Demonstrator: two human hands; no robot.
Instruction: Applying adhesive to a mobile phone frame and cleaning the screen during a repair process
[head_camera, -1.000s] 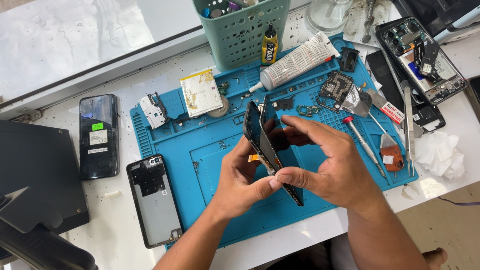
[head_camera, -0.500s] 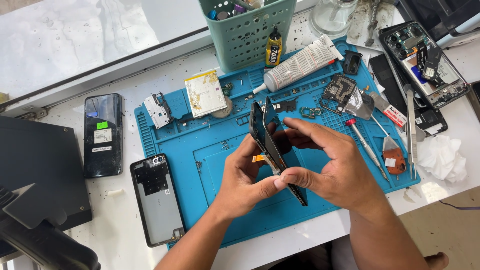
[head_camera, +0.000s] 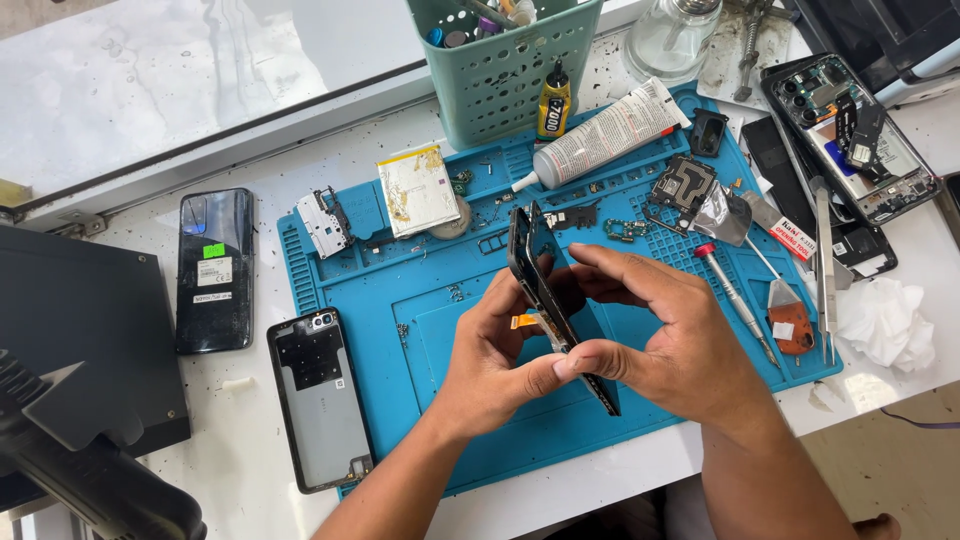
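Observation:
Both hands hold a dark phone body (head_camera: 540, 275) edge-on above the blue repair mat (head_camera: 400, 330). My left hand (head_camera: 495, 365) grips its left face from below, thumb near the lower edge. My right hand (head_camera: 665, 335) pinches the right face, fingers stretched along it. A small orange flex tab (head_camera: 524, 321) sticks out of the phone beside my left fingers. The phone's far end tilts up toward the green basket (head_camera: 500, 70).
On the mat lie a battery (head_camera: 417, 188), a white glue tube (head_camera: 605, 130), small boards and a screwdriver (head_camera: 735, 300). A back cover (head_camera: 320, 410) and a dark phone (head_camera: 215, 268) lie left. An opened phone (head_camera: 850, 135), tweezers and crumpled tissue (head_camera: 885, 322) sit right.
The hands and phone have stayed almost in place; my right fingers have shifted slightly along the phone's face.

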